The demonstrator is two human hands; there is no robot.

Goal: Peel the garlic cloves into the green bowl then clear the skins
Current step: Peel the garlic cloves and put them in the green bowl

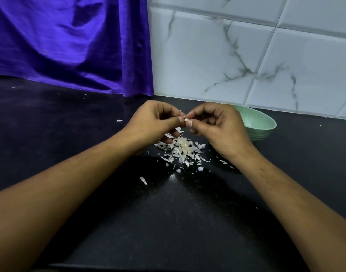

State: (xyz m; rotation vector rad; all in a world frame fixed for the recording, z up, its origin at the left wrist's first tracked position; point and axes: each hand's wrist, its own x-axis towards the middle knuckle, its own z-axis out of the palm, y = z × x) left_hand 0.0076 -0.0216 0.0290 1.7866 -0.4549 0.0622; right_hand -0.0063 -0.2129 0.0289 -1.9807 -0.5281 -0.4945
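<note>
Plainly the chief risk is a slip: the garlic clove (186, 120) is small and only a sliver of it shows, so if the pinch loosens while skin is being pulled it would likely drop straight into the pile of skins (182, 151) lying below on the countertop (70, 118), where pale clove and pale husk would be hard to tell apart; a second risk is the green bowl (256, 122), which stands just behind the right hand (217, 127) near the countertop's back edge and is partly hidden by it, so a careless backward move of that hand could knock it (whether it holds any peeled cloves cannot be told from here); a third is the clearing step, since loose flakes lie apart from the pile, one (143, 180) toward the front edge and another (119, 120) off toward the left, and could be missed.

Both hands are curled; the left hand (154, 122) and the right pinch the clove between thumb and fingertips from opposite sides; it sits where the two pinches meet, held in the air above the pile and well short of the bowl.
</note>
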